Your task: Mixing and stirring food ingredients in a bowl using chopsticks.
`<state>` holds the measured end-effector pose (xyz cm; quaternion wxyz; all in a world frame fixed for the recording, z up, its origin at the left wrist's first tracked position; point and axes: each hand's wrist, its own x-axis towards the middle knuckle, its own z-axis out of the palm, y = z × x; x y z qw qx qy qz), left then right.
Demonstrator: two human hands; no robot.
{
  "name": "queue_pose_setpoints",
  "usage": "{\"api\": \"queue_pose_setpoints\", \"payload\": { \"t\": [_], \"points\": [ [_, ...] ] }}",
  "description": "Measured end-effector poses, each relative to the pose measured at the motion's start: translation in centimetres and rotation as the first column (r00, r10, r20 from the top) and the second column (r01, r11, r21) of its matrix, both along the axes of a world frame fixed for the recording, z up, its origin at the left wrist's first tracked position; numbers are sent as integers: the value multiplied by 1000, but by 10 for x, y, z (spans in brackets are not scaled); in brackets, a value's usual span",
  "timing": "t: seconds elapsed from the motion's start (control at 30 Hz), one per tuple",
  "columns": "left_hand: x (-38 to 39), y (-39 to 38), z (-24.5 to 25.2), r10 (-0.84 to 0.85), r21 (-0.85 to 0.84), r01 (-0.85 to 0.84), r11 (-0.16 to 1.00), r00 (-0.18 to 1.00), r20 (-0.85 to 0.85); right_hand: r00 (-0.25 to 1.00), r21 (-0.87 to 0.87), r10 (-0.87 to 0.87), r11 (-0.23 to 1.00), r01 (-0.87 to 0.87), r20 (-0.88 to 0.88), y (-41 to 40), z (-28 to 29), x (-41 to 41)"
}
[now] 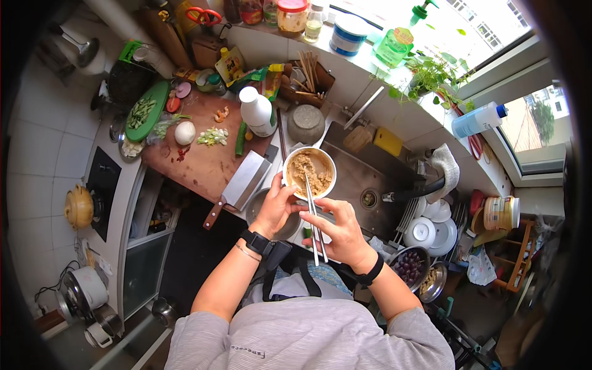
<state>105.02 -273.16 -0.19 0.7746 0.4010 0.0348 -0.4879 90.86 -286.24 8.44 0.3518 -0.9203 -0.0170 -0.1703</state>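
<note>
My left hand (275, 209) grips a white bowl (334, 185) by its near left rim, above the edge of the sink. A lumpy light-brown paste (318, 175) lies inside, heaped toward the far left wall. My right hand (340, 229) holds a pair of metal chopsticks (314, 222), whose tips are in the paste. Below my left hand a metal bowl (256, 208) is partly hidden. To the left, a cleaver (243, 182) rests across the corner of a wooden cutting board (194, 159).
On the board sit a white round vegetable (185, 133), chopped scallion (212, 136), a cucumber piece (240, 138) and a white bottle (257, 113). A steel sink (351, 185) lies right of the bowl. Stacked dishes (428, 231) and a bowl of grapes (409, 266) stand farther right.
</note>
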Motion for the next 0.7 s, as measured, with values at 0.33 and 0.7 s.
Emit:
{"api": "queue_pose_setpoints", "payload": {
  "t": [0.33,0.7],
  "points": [
    [-17,96,26,-45,7,45,999,998,54,995,11,15,1000,-14,-97,29,75,25],
    [-40,191,37,-20,-7,22,1000,986,167,952,213,246,955,-206,-182,126,101,36]
  ]
}}
